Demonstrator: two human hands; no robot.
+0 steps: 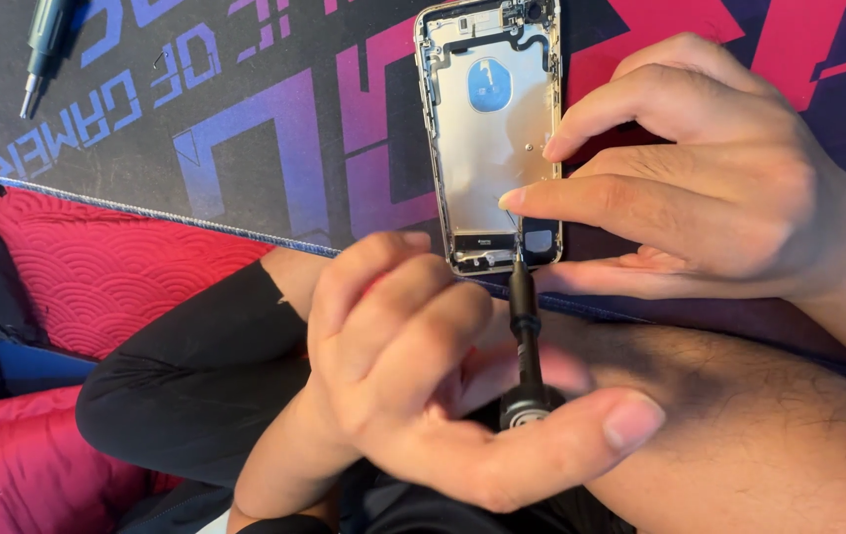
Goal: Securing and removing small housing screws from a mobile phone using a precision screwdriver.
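While the left hand (413, 376) curls around a slim black precision screwdriver (525, 336), its thumb and bent fingers are closed on the knurled cap end, and the shaft runs up and away from the palm to a fine tip that meets the bottom edge of a stripped smartphone rear housing (490, 138). The right hand (700, 178) is not wrapped around anything: its index finger (581, 203) lies flat with the tip pressed on the lower part of the housing, a 2nd finger arches over the right rim, and the thumb rests just below the frame, pinning it rather than gripping it.

The housing lies face up on a printed desk mat (245, 148), near the mat's front edge, just above the person's lap. It reads as a thin, light metal shell, stiff yet likely easy to bend or scratch, and apt to slide on the mat unless held down; the rims look like the safest place to take hold. The screwdriver seems light and narrow, best steered from the cap with fingertips.

As a shallow tray, the housing holds a round blue patch near the top, dark flex strips along the upper and lower ends, and little else. A 2nd grey screwdriver (42, 49) lies on the mat, well apart at the far left. A red patterned cushion (116, 277) sits below the mat.
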